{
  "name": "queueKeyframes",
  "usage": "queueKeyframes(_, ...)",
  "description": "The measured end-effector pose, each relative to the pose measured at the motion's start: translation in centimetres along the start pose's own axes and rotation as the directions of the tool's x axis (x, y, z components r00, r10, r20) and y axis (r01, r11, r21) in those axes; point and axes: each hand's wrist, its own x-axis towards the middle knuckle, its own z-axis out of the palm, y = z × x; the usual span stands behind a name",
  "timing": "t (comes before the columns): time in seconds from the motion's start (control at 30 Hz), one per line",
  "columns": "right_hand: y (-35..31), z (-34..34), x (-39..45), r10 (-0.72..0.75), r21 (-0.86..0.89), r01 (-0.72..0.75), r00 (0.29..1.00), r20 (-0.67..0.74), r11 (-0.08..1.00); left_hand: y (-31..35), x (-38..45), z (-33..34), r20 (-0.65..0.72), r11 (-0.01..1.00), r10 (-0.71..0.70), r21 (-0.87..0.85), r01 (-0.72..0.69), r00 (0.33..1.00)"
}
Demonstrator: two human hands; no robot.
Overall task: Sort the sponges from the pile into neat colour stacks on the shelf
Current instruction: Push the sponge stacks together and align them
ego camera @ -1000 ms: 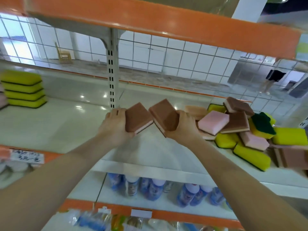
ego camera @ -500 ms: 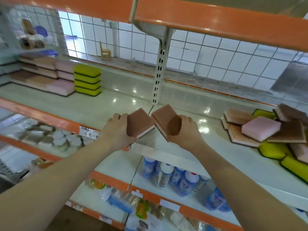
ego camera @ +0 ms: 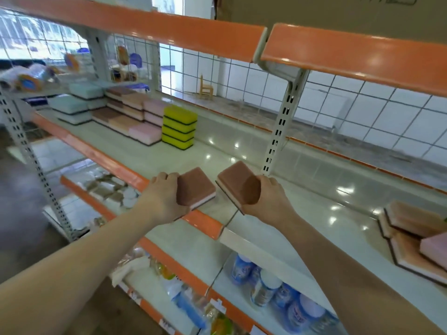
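Note:
My left hand (ego camera: 161,199) grips a brown sponge (ego camera: 196,187) with a white underside. My right hand (ego camera: 268,202) grips a second brown sponge (ego camera: 235,180), tilted on edge. Both are held over the front edge of the shelf (ego camera: 217,151), side by side and apart. Far left on the shelf stand sorted stacks: yellow sponges (ego camera: 179,126), pink sponges (ego camera: 146,131), peach and brown sponges (ego camera: 116,117), pale green sponges (ego camera: 72,105). The edge of the unsorted pile (ego camera: 416,235), peach and pink sponges, shows at the right border.
An orange-fronted upper shelf (ego camera: 193,32) hangs overhead. A slotted white upright (ego camera: 278,131) stands behind my right hand. Lower shelves hold blue-capped bottles (ego camera: 266,286) and packets (ego camera: 188,303). A wire grid backs the shelf.
The view has swung left along the shelf with both sponges still in my hands. The sorted stacks have come nearer and the pile has slid almost out of view on the right.

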Motion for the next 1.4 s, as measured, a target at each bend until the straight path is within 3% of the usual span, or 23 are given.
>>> queueKeyframes(0.67,-6.1,5.4,9.2,-0.211,-0.001,0.214,0.963,0.167,0.977,-7.9,2.5,-1.8,-0.047,0.977,-0.205,0.057,0.208,0.978)
queueKeyframes(1.0,-14.2,10.7,12.9,-0.24,0.022,0.241,0.948,0.208,0.97,-17.5,4.2,-5.2,-0.066,0.977,-0.202,0.058,0.205,0.977)
queueKeyframes(1.4,-24.6,17.6,16.7,-0.231,0.029,0.229,0.962,0.143,0.973,-29.6,7.2,-9.7,-0.049,0.974,-0.19,0.116,0.194,0.981)
